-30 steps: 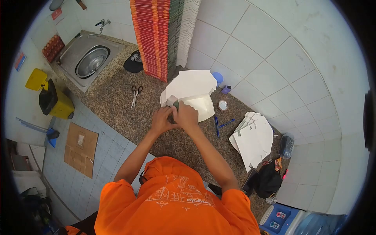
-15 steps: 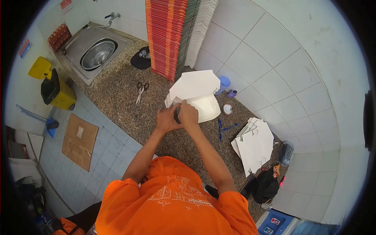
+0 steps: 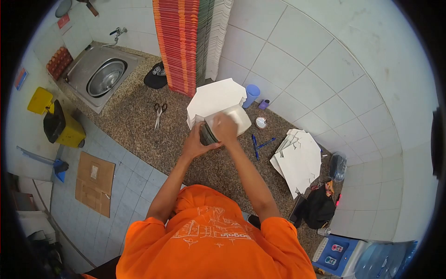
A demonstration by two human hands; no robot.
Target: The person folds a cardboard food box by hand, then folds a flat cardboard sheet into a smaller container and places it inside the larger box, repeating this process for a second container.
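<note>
A white folded carton (image 3: 216,96) with an open lid lies on the speckled counter in front of me. At its left side my left hand (image 3: 194,142) is curled round the near corner, its thumb and fingers gripping the carton's edge. My right hand (image 3: 225,127) is over the carton's inside, its fingers blurred and partly hidden, so their grip cannot be made out. Between the hands the carton's side wall (image 3: 208,133) shows dark grey-green. A blue cup (image 3: 252,93) stands behind the carton, and a small round tin (image 3: 260,122) lies to its right.
Scissors (image 3: 159,116) and a black cap (image 3: 155,76) lie left. A tall red and green stack (image 3: 179,51) stands behind. Blue pens (image 3: 255,147), flat white cartons (image 3: 298,160) and a black bag (image 3: 319,207) are on the right. A steel sink (image 3: 100,76) is at the far left.
The view has shifted, moving the counter items left in the frame. My right hand has moved further over the carton's inside, and more of the dark side wall shows between my hands.
</note>
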